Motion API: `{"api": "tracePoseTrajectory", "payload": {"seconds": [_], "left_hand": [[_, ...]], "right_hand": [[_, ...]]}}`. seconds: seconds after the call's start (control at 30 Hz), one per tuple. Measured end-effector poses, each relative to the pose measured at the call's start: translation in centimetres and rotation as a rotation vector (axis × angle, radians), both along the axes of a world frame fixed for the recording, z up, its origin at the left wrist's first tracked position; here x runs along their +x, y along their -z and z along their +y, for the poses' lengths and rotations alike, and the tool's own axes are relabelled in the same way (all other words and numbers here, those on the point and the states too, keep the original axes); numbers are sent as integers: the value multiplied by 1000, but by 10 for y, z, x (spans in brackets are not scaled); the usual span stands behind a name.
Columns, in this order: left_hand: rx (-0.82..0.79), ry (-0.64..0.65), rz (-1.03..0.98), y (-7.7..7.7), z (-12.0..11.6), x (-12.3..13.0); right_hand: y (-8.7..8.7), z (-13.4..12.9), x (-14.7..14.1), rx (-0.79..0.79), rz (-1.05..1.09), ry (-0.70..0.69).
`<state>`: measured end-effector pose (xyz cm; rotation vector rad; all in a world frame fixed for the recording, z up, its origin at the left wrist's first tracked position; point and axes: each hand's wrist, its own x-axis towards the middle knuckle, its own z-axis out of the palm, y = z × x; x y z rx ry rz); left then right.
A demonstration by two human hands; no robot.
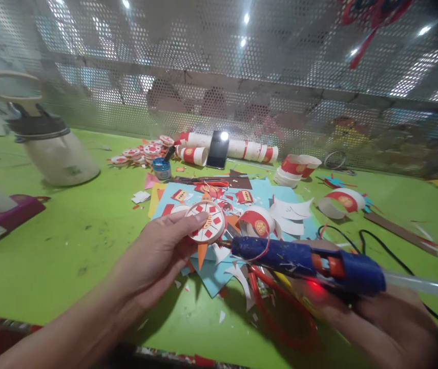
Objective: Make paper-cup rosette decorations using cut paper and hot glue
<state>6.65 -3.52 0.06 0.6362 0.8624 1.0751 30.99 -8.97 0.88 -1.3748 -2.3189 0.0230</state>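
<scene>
My left hand [168, 233] pinches a round paper disc [213, 220] with red squares, its thumb on the face. An orange paper point [202, 254] sticks out below the disc. In my right hand [380, 318] is a blue hot glue gun [280, 256] with a red light glowing beneath it and a clear glue stick at its back end. The gun's nozzle is at the disc's lower right edge; whether it touches, I cannot tell. Red-handled scissors [280, 307] lie partly hidden under the gun. Blue paper [211, 279] and cut scraps lie beneath the disc.
Behind stand a phone [219, 148] with its light on, paper cups [293, 169] and a blue jar [161, 168]. Decorated discs [151, 149] are heaped beside the jar. A large bottle [55, 148] and purple power strip [7, 220] are at left. A black cord [388, 251] runs at right.
</scene>
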Motion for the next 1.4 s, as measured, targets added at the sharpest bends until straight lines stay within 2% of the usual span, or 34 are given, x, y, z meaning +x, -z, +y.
{"api": "tracePoseTrajectory", "payload": {"seconds": [0.33, 0.43, 0.6, 0.67, 0.73, 0.93, 1.4], "left_hand": [[-10, -15, 16, 0, 0, -1], [-13, -17, 17, -1, -1, -1], [-7, -11, 0, -2, -1, 0], [-5, -12, 0, -2, -1, 0], [-4, -9, 2, -2, -1, 0], [9, -3, 0, -2, -1, 0], [-11, 0, 19, 0, -1, -1]], "right_hand": [[10, 5, 16, -132, 95, 11], [13, 5, 19, -77, 76, -14], [27, -5, 27, 109, -29, 192], [29, -6, 26, 181, -37, 221], [25, -5, 21, 173, -35, 196], [6, -2, 5, 14, 16, 35], [1, 1, 2, -21, 25, 48]]}}
